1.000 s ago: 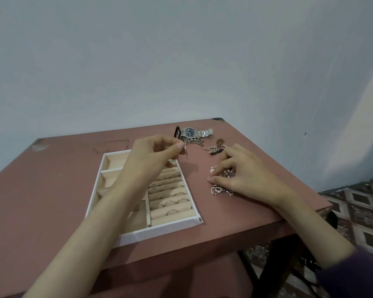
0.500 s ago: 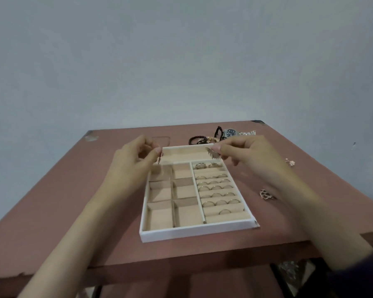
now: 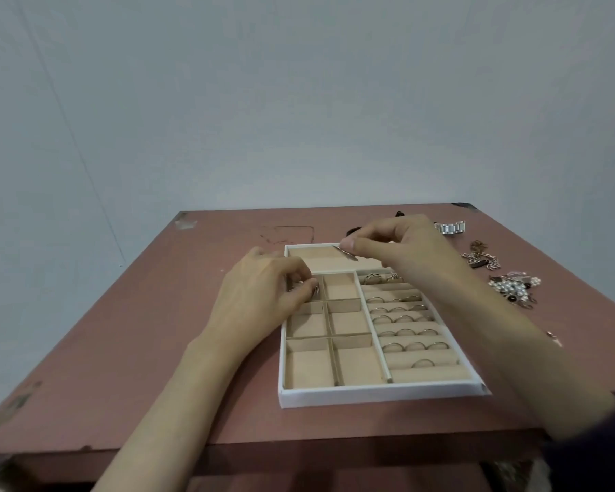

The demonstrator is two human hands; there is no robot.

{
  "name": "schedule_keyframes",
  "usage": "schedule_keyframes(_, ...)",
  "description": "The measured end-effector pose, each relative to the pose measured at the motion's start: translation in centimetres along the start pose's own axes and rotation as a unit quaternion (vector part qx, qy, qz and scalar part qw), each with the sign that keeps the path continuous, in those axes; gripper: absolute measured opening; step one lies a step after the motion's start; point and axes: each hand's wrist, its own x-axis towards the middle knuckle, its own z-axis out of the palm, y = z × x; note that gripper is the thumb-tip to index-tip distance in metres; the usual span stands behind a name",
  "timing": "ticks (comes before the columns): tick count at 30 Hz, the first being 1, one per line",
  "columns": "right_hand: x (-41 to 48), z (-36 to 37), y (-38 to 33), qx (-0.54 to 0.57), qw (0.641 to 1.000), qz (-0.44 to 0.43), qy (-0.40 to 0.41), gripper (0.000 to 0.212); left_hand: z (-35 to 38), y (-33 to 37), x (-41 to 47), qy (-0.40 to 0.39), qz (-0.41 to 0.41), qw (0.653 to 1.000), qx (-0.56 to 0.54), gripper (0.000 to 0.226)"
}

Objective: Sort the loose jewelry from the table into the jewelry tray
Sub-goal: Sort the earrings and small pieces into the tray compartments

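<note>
We see a white jewelry tray (image 3: 380, 395) with beige lining sitting on the reddish tabletop (image 3: 150, 349), closer to its near edge and a little right of the middle. The left hand (image 3: 260, 300) hovers over the tray's far-left small compartment, fingers curled, thumb and forefinger pinching a small silvery piece (image 3: 314, 289) that is too tiny for us to name. The right hand (image 3: 402, 248) reaches over the long compartment along the tray's far side and pinches a slim metal piece (image 3: 346, 252) at its fingertips, held just above the lining. Along the tray's right side the padded rolls hold rows of rings (image 3: 402, 318); the square compartments on the left show only lining. Loose jewelry lies toward the tabletop's far-right corner and right edge: a steel watch (image 3: 450, 227) farthest back, then tangled chains (image 3: 480, 259), then a pearl cluster (image 3: 513, 287) with dark bits mixed in, and, well apart from these near the right edge, one small pale piece (image 3: 552, 337). A dark item (image 3: 353, 230) peeks out behind the right hand, mostly hidden.
</note>
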Motion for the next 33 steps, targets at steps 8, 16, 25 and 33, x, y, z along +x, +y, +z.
schedule_keyframes(8,1.4,1.3,-0.1,-0.089,0.995,-0.017,-0.039,0.010,-0.1,-0.2,0.2,-0.008,-0.036,0.999,0.023,0.015)
schedule_keyframes(16,2.5,2.8,0.4,-0.190,0.963,-0.111,-0.153,0.010,0.1,-1.3,0.4,0.115,-0.103,0.988,0.012,0.019)
schedule_keyframes(25,2.6,4.1,1.0,-0.267,0.928,-0.183,-0.187,0.010,0.4,-1.6,0.5,0.121,-0.100,0.987,0.017,0.020)
schedule_keyframes(33,2.5,4.1,1.3,-0.304,0.917,-0.179,-0.188,0.013,0.3,-1.4,0.4,0.120,-0.101,0.988,0.013,0.019)
